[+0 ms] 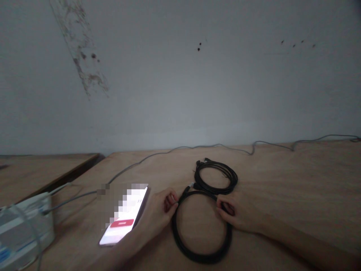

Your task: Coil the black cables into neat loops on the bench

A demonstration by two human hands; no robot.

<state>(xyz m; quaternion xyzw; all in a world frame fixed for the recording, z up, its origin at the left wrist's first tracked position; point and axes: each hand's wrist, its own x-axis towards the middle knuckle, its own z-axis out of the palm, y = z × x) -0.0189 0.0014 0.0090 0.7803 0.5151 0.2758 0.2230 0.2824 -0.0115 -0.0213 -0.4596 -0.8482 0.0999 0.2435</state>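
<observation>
1. Near coil (pixel 207 259): black cable, wound into a large open ring, lying on the wooden worktop (pixel 287 180), right of the phone and between both hands. Dark plug end (pixel 184 192) at upper left, pointing up and right, with a pale tip.
2. Left hand (pixel 165 205): at the upper left side of the near coil. Grip with thumb and forefinger brought together on the cable, remaining fingers curled in. Forearm coming in from below, passing along the right edge of the phone.
3. Right hand (pixel 238 210): at the upper right side of the near coil. Grip closed around the cable, fingers bent, thumb below. Forearm reaching in from the lower right.
4. Far coil (pixel 233 178): black cable, smaller ring, lying flat just beyond the near coil. Two connector ends at its upper left side. Contact between both rings: hard to tell.
5. Phone (pixel 121 233): left of the left hand, lying at a slant, screen lit, red button towards the lower end. Upper left area hidden by coarse pixel blocks.
6. White box (pixel 28 226): at lower left, cut off by the view's edge, with cords attached or crossing over.
7. Grey cable (pixel 166 152): thin, running from near the white box along the back of the worktop, close to the marked, pale wall (pixel 180 94).
</observation>
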